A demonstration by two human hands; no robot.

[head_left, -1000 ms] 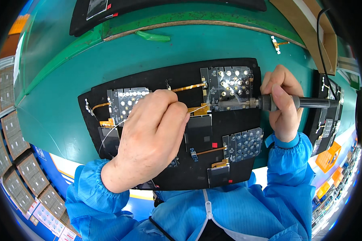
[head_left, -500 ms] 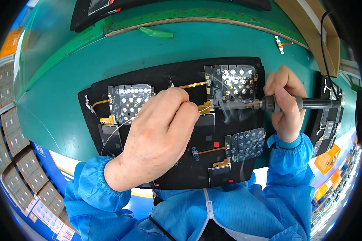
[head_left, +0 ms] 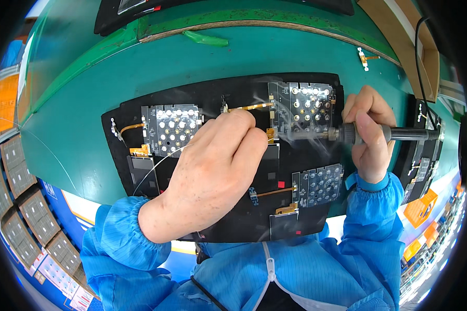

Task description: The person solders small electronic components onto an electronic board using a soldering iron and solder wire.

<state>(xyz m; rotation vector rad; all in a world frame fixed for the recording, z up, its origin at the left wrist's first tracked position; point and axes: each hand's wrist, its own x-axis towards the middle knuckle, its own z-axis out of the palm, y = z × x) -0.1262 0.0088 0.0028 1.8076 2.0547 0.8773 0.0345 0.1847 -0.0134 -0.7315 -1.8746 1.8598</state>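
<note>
My right hand [head_left: 371, 137] grips a soldering iron [head_left: 412, 133] by its black handle, the tip pointing left across the lower part of a keypad circuit board [head_left: 308, 106]. Thin smoke drifts around that tip. My left hand [head_left: 213, 171] is closed in a pinch just left of the board, on a thin pale solder wire [head_left: 157, 165] that trails off behind the hand. The fingertips hide the wire's end and most of the joint. An orange flex cable [head_left: 254, 107] runs left from the board's upper edge. Partly behind my left hand, a small dark screen [head_left: 271, 165] lies below the board.
A black foam pad [head_left: 238, 217] carries further keypad boards, one at left [head_left: 171, 124] and one at lower right [head_left: 317, 186]. A loose flex part [head_left: 365, 59] lies on the green mat. Another loaded pad [head_left: 417, 150] and a cardboard box [head_left: 399, 31] stand at right.
My left hand has shifted slightly right and up, its fingertips closer to the board. The right hand and iron have barely moved. Smoke has changed shape.
</note>
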